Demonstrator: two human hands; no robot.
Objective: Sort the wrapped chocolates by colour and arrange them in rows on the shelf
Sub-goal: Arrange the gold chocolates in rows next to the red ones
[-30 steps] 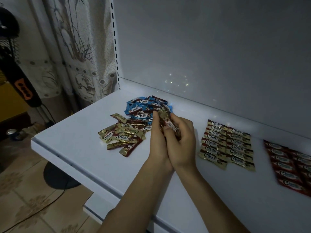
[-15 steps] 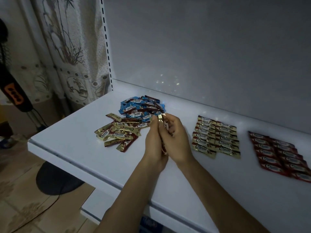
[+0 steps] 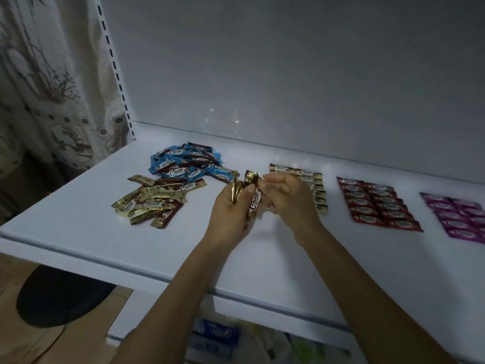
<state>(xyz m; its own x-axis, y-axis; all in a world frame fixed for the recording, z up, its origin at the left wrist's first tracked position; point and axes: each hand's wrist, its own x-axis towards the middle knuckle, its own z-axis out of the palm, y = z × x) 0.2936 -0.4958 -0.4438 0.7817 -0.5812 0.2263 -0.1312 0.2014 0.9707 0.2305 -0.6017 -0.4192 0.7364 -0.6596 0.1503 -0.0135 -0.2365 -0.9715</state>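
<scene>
Two hands raised just above the white shelf [image 3: 78, 211], between the loose heaps and the sorted rows. Left hand [image 3: 231, 214] curled round a bunch of gold chocolates [image 3: 236, 189], held upright. Right hand [image 3: 288, 203] pinching a single chocolate [image 3: 254, 203] just beside that bunch, other fingers loosely bent. On the left, a blue pile [image 3: 183, 164] touching a gold pile [image 3: 152, 203] nearer the shelf edge. On the right, gold rows [image 3: 319, 195] partly hidden behind the right hand, then red rows [image 3: 378, 203] and purple rows [image 3: 459, 216], each block apart, lying flat.
</scene>
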